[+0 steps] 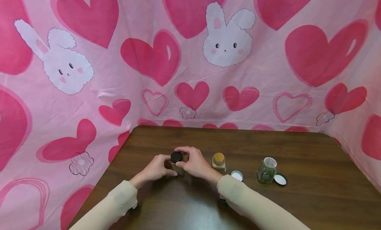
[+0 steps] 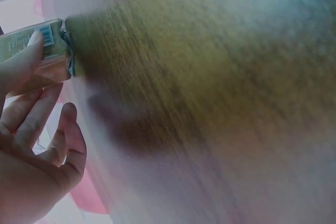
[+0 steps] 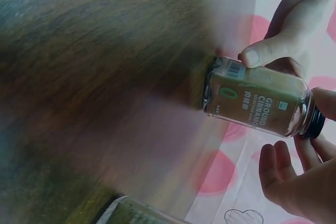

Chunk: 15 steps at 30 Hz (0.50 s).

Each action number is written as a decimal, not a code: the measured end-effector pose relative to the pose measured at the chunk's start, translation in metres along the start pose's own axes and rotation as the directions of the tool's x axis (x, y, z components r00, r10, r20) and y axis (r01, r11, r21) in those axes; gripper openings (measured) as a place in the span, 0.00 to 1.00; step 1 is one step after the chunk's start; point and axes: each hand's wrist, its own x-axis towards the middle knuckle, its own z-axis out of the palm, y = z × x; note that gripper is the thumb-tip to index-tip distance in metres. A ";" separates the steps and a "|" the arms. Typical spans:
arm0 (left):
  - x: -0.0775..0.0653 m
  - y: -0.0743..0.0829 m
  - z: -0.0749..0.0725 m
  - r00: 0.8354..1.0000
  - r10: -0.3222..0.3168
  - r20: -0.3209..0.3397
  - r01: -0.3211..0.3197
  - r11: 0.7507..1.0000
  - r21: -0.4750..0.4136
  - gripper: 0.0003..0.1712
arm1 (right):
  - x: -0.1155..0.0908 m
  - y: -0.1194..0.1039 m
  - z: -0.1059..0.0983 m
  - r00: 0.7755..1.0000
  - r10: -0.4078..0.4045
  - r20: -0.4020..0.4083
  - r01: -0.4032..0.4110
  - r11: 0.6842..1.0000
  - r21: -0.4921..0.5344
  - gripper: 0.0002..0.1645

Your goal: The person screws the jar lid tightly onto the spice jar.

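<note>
A square glass jar of ground cinnamon (image 3: 247, 103) with a black cap (image 1: 176, 156) stands upright on the wooden table, left of the middle. My left hand (image 1: 156, 168) grips its lower body, thumb on the near side over the barcode in the left wrist view. My right hand (image 1: 194, 162) pinches the black cap between thumb and fingers. In the right wrist view the label reads "GROUND CINNAMO", with its end cut off. To the right of my right hand is an uncapped jar of yellow-brown spice (image 1: 219, 161); my forearm partly hides its base.
A white-lined lid (image 1: 237, 175) lies beside the yellow-brown jar. Farther right stands a jar of green herbs (image 1: 266, 173) with a white perforated top, a dark-rimmed lid (image 1: 280, 179) next to it. Pink heart-patterned cloth (image 1: 160, 101) hangs behind the wooden table (image 1: 312, 157).
</note>
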 end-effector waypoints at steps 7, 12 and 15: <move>0.001 -0.001 0.000 1.000 0.001 0.005 -0.001 1.000 -0.006 0.18 | -0.001 0.005 -0.002 0.998 -0.023 0.056 0.016 0.993 0.118 0.33; 0.002 -0.003 0.000 1.000 -0.002 0.007 0.002 1.000 0.002 0.19 | 0.000 0.007 -0.003 0.996 -0.037 0.082 0.025 0.989 0.146 0.33; 0.002 -0.004 0.000 1.000 -0.003 0.010 0.003 1.000 0.003 0.19 | 0.000 0.009 -0.003 0.995 -0.044 0.093 0.030 0.989 0.142 0.33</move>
